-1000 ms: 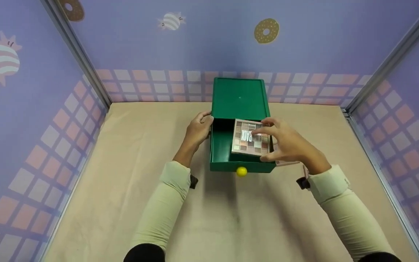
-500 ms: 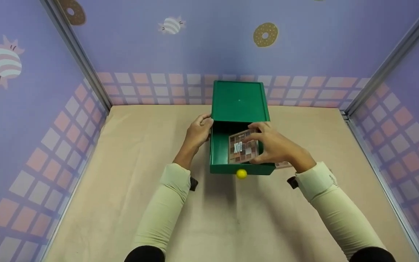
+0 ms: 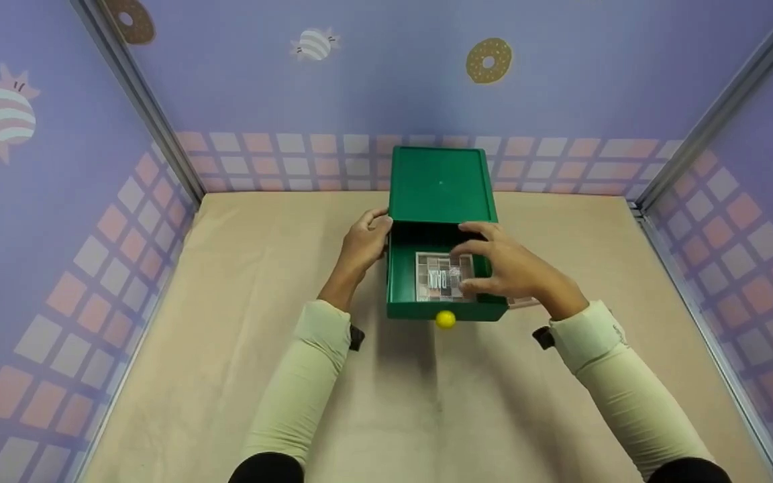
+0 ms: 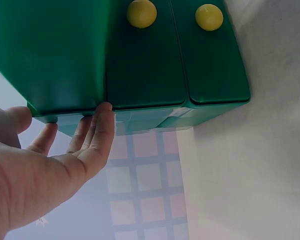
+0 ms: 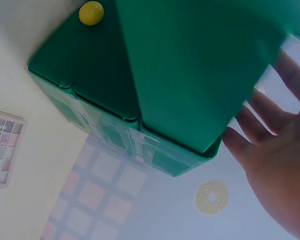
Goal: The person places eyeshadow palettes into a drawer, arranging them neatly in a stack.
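A green cabinet (image 3: 440, 184) stands against the back wall, its top drawer (image 3: 406, 310) pulled out toward me by a yellow knob's side. Inside that drawer, near its front, lies an eyeshadow palette (image 3: 435, 278) with a clear lid and white lettering. Above the palette's right edge is my right hand (image 3: 517, 268), fingers and thumb spread apart; the right wrist view has the drawer's underside covering the fingertips. My left hand (image 3: 363, 245) rests with its fingertips against the cabinet's left side, beside the top drawer, and the fingers (image 4: 104, 132) look fairly straight.
Two lower drawers, each with a yellow knob (image 4: 209, 17), are closed under the top one. A second palette (image 5: 2, 150) lies on the cloth-covered table (image 3: 225, 302) right of the cabinet, mostly behind my right hand in the head view. Patterned walls (image 3: 333, 87) enclose three sides.
My right hand has brought the palette leftward and down into the drawer, where it went from tilted to flat, and the fingers have let go. The left hand has stayed put.
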A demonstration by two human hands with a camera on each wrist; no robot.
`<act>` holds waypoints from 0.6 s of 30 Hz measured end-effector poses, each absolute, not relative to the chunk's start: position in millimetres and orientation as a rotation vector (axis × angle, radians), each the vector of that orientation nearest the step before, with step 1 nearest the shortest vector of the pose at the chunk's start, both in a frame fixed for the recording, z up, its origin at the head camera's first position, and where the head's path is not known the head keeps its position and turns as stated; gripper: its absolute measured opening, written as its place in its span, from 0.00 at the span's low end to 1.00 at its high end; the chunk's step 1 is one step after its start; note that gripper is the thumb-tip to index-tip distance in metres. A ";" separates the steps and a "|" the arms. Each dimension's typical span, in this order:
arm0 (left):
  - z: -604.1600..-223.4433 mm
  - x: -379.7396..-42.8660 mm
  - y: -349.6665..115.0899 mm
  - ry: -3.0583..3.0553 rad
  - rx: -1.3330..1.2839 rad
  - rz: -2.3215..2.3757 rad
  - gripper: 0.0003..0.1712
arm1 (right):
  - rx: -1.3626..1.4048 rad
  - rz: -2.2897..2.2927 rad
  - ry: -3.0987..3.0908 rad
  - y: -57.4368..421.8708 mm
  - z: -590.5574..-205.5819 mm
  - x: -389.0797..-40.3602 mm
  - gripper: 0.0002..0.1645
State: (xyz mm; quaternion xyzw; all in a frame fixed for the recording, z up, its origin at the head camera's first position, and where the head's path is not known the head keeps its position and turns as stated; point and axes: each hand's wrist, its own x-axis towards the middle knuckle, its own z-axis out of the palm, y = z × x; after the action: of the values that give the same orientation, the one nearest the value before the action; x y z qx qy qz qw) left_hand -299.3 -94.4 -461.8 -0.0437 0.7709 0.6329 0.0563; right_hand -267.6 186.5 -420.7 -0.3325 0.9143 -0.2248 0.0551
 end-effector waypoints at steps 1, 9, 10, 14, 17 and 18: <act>-461.7 -299.1 -94.7 2.333 -0.129 1.926 0.26 | -0.990 -0.695 2.795 187.3 -419.9 -268.0 0.31; -462.0 -299.4 -95.3 2.329 -0.112 1.944 0.26 | -0.746 -0.907 3.035 201.0 -420.3 -277.5 0.27; -461.8 -299.4 -95.0 2.331 -0.115 1.943 0.26 | -0.708 -0.942 3.072 203.8 -421.6 -279.6 0.27; -461.5 -299.6 -94.1 2.331 -0.128 1.940 0.26 | -0.514 -1.086 3.185 216.2 -430.6 -289.0 0.28; -461.7 -299.9 -93.7 2.340 -0.142 1.925 0.26 | -0.317 -1.121 3.195 226.3 -441.5 -294.9 0.31; -461.9 -300.0 -93.6 2.344 -0.146 1.920 0.25 | -0.251 -1.119 3.187 229.6 -445.6 -296.4 0.32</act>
State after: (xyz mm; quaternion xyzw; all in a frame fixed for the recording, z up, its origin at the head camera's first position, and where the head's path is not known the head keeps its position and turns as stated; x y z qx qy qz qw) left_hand -300.0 -93.6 -461.9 -0.0480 0.7716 0.6320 0.0540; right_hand -296.4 229.6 -445.6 -0.0735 0.9339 -0.3278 -0.1224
